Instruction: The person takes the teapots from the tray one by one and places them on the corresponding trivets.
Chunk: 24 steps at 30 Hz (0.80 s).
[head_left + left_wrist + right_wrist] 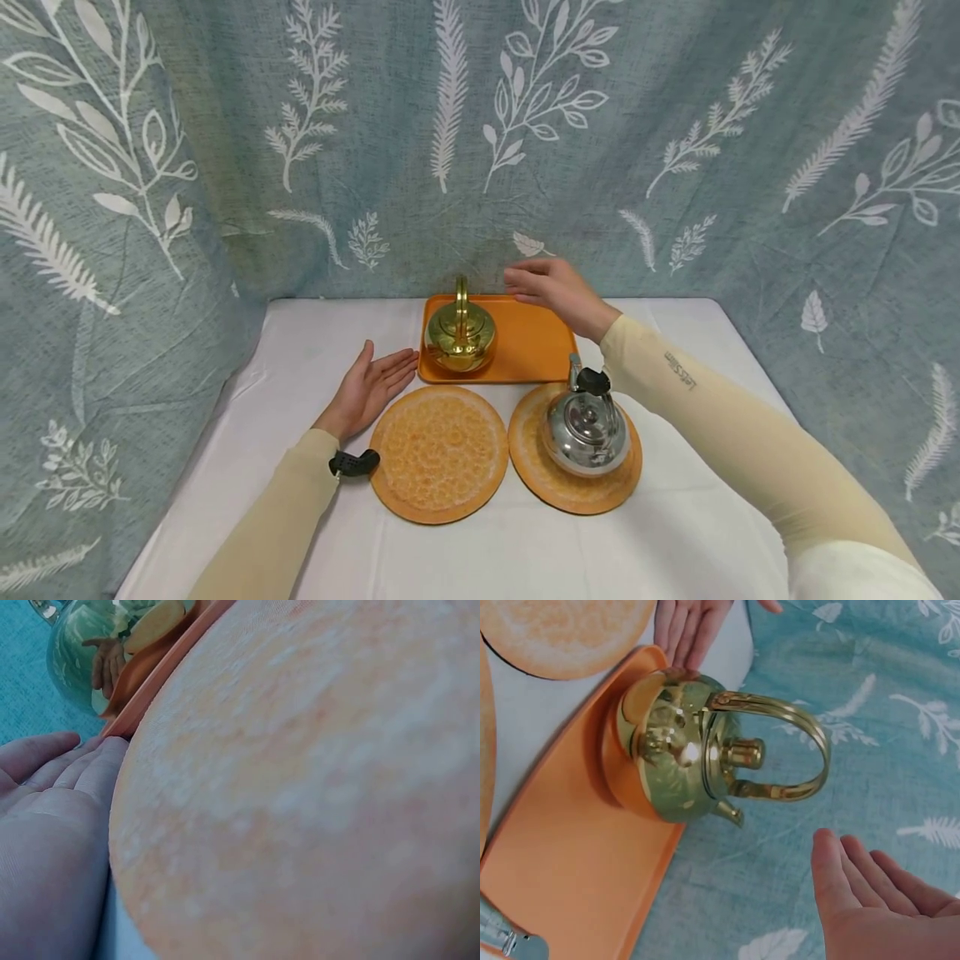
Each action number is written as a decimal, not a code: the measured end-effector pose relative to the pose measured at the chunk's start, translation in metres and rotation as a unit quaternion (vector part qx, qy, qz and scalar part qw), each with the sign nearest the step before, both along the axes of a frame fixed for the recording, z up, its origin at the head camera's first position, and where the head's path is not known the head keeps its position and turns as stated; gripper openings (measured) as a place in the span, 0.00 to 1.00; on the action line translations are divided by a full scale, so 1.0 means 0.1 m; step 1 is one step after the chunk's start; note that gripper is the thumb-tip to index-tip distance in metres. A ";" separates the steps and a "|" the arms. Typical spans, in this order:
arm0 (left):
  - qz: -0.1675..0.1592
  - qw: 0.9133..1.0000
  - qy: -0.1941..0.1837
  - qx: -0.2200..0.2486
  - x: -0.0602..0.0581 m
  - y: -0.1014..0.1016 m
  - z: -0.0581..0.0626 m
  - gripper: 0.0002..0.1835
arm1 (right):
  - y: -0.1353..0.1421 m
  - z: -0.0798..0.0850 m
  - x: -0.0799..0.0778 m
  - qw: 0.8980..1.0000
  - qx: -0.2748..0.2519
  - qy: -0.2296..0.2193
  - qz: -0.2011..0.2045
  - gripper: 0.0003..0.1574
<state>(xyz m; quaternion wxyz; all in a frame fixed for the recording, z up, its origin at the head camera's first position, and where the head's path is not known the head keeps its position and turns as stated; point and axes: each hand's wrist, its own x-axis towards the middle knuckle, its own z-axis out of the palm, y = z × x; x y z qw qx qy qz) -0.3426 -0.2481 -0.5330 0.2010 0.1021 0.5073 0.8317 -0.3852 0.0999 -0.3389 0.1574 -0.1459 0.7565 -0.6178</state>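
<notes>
A shiny gold kettle with a tall arched handle stands upright on the left side of an orange tray. My left hand lies beside the tray, fingers straight and palm turned up, its fingertips right at the tray's left edge. In the left wrist view the fingers run along the rim of a round placemat. My right hand hovers over the back of the tray, to the right of the gold kettle's handle. Its fingers are extended with nothing between them, apart from the handle.
A silver kettle with a black-topped handle sits on the right round orange placemat, under my right forearm. The left placemat lies in front of the tray. Behind the white-covered table hangs a blue-green leaf-patterned curtain.
</notes>
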 end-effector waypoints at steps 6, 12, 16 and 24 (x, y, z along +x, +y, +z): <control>-0.001 1.000 0.001 0.005 0.00 -0.01 0.00 0.55 | -0.08 -0.05 -0.05 1.000 -0.005 -0.011 0.006 0.36; -0.006 1.000 -0.001 0.008 0.00 -0.02 0.00 0.55 | -0.13 -0.12 -0.09 0.999 -0.019 -0.025 0.006 0.36; -0.004 1.000 -0.005 0.009 0.00 -0.02 0.00 0.56 | -0.18 -0.14 -0.11 0.999 -0.025 -0.035 -0.002 0.35; -0.006 1.000 -0.008 0.017 0.01 -0.03 0.00 0.55 | -0.32 -0.19 -0.13 0.998 0.008 -0.057 0.005 0.32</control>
